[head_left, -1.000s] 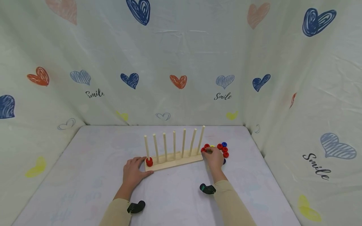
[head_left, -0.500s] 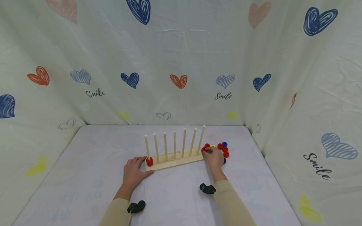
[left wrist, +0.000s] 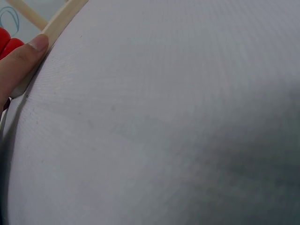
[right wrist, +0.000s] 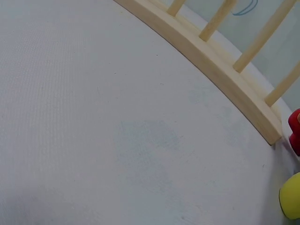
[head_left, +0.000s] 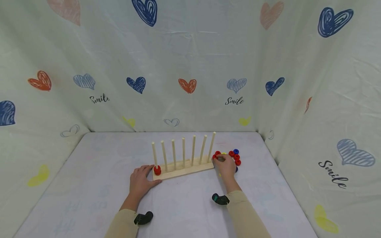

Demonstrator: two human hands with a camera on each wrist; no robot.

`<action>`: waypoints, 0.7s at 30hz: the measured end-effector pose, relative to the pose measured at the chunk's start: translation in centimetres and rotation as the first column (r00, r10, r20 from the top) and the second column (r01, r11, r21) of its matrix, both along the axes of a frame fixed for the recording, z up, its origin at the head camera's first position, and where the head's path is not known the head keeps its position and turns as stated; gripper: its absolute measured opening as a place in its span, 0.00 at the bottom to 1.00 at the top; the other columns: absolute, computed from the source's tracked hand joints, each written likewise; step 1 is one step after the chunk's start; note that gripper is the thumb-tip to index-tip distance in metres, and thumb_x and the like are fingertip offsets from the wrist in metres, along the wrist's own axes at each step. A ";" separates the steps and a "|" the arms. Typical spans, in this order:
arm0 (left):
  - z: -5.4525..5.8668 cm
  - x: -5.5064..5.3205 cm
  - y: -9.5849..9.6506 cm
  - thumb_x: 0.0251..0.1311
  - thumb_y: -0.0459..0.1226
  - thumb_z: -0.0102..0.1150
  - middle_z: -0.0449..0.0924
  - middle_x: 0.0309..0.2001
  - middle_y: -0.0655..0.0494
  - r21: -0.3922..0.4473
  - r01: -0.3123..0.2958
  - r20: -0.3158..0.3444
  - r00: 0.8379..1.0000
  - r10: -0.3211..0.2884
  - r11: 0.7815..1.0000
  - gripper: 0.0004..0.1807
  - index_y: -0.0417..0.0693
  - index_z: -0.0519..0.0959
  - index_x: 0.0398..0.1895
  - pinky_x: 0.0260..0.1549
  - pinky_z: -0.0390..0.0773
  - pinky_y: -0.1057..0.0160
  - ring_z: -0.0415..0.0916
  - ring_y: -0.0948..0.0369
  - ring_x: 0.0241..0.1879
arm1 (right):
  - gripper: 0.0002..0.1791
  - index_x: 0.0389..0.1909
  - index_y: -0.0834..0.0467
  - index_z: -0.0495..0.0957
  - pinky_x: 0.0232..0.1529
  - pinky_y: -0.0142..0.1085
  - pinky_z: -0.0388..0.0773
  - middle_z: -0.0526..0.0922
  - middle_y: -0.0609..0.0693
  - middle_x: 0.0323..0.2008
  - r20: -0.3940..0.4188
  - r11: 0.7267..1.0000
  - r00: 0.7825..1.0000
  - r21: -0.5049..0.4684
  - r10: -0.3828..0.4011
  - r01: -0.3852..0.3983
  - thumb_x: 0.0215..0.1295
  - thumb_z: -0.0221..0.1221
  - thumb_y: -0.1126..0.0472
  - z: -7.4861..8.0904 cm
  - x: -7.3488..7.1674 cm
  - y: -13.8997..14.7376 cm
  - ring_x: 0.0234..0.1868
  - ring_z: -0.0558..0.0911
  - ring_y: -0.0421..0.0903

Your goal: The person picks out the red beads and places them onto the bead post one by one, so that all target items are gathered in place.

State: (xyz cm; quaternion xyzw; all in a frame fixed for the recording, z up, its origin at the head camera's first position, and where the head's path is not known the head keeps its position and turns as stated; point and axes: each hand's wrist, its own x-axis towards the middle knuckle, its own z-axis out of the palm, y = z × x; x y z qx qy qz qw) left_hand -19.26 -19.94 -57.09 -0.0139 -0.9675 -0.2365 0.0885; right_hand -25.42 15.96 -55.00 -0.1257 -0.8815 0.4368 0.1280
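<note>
A wooden peg rack (head_left: 184,170) with a row of upright pegs stands on the table, seen in the head view. Red rings (head_left: 157,170) are stacked low on its leftmost peg. My left hand (head_left: 140,181) grips the rack's left end, with the thumb (left wrist: 23,58) along the front edge in the left wrist view. Beside the rack's right end, my right hand (head_left: 226,166) has thumb and forefinger together at a red ring (head_left: 214,157), seemingly pinching it. In the right wrist view that hand is almost wholly out of frame, and red rings (right wrist: 295,133) show at the edge.
Right of the rack lie several loose rings: red ones (head_left: 237,162), a blue one (head_left: 236,151), and a dark blue one (head_left: 236,169) partly behind my right hand. A yellow ring (right wrist: 291,197) lies near the rack's right end. Patterned cloth (head_left: 190,109) hangs behind the table.
My right wrist and forearm have shifted slightly right, and a bit of yellow now shows beside the wrist. Its fingertips stay by the red rings. The left hand and rack have not moved.
</note>
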 end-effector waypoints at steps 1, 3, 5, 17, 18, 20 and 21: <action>0.0 0.0 0.0 0.43 0.57 0.75 0.73 0.58 0.42 0.000 0.000 0.000 1.000 0.000 1.000 0.44 0.44 0.75 0.62 0.53 0.64 0.40 0.65 0.42 0.57 | 0.12 0.38 0.58 0.85 0.46 0.48 0.73 0.83 0.54 0.42 -0.005 1.000 1.000 -0.020 0.001 -0.001 0.55 0.70 0.57 0.1 0.0 0.0 0.44 0.79 0.53; 0.0 0.0 0.0 0.43 0.56 0.75 0.73 0.58 0.42 -0.003 0.000 -0.003 1.000 0.000 1.000 0.44 0.44 0.75 0.62 0.53 0.65 0.40 0.65 0.42 0.57 | 0.11 0.39 0.57 0.85 0.43 0.46 0.73 0.83 0.53 0.42 -0.010 0.999 1.000 -0.051 0.003 -0.004 0.56 0.70 0.58 0.2 0.0 0.1 0.43 0.78 0.52; 0.0 0.0 0.0 0.42 0.56 0.75 0.74 0.57 0.42 -0.006 0.000 -0.007 1.000 0.000 1.000 0.44 0.44 0.75 0.62 0.52 0.65 0.40 0.66 0.42 0.56 | 0.11 0.39 0.57 0.85 0.41 0.44 0.73 0.83 0.53 0.42 -0.012 0.997 1.000 -0.081 0.005 -0.006 0.56 0.70 0.58 0.4 0.0 0.2 0.42 0.78 0.52; 0.1 0.3 -0.1 0.42 0.56 0.75 0.75 0.56 0.42 -0.009 0.009 -0.030 1.000 -0.009 1.000 0.43 0.43 0.76 0.61 0.52 0.66 0.39 0.67 0.41 0.56 | 0.12 0.41 0.56 0.85 0.36 0.40 0.73 0.81 0.52 0.42 0.001 0.985 1.000 -0.172 0.021 -0.021 0.57 0.70 0.58 2.3 0.9 0.3 0.39 0.75 0.51; 0.1 0.3 -0.1 0.42 0.56 0.75 0.75 0.56 0.42 -0.008 0.009 -0.033 0.999 -0.010 1.000 0.43 0.43 0.76 0.61 0.52 0.66 0.39 0.67 0.41 0.56 | 0.12 0.41 0.56 0.85 0.35 0.39 0.72 0.81 0.52 0.41 -0.010 0.985 1.000 -0.173 0.020 -0.022 0.57 0.70 0.58 2.5 1.0 0.3 0.38 0.75 0.51; 0.2 0.3 0.0 0.42 0.56 0.75 0.75 0.56 0.42 -0.008 0.012 -0.036 0.999 -0.012 1.000 0.43 0.44 0.76 0.61 0.52 0.66 0.39 0.67 0.41 0.56 | 0.11 0.40 0.56 0.85 0.33 0.37 0.72 0.81 0.52 0.41 -0.032 0.984 0.999 -0.177 0.019 -0.024 0.56 0.70 0.59 2.9 1.1 0.3 0.36 0.74 0.50; 0.2 0.4 0.0 0.42 0.56 0.75 0.75 0.56 0.43 -0.006 0.013 -0.037 0.999 -0.013 1.000 0.43 0.44 0.76 0.61 0.52 0.66 0.39 0.67 0.41 0.56 | 0.11 0.40 0.57 0.85 0.32 0.36 0.71 0.81 0.53 0.41 -0.047 0.983 0.999 -0.180 0.018 -0.026 0.56 0.70 0.59 3.0 1.2 0.3 0.36 0.74 0.49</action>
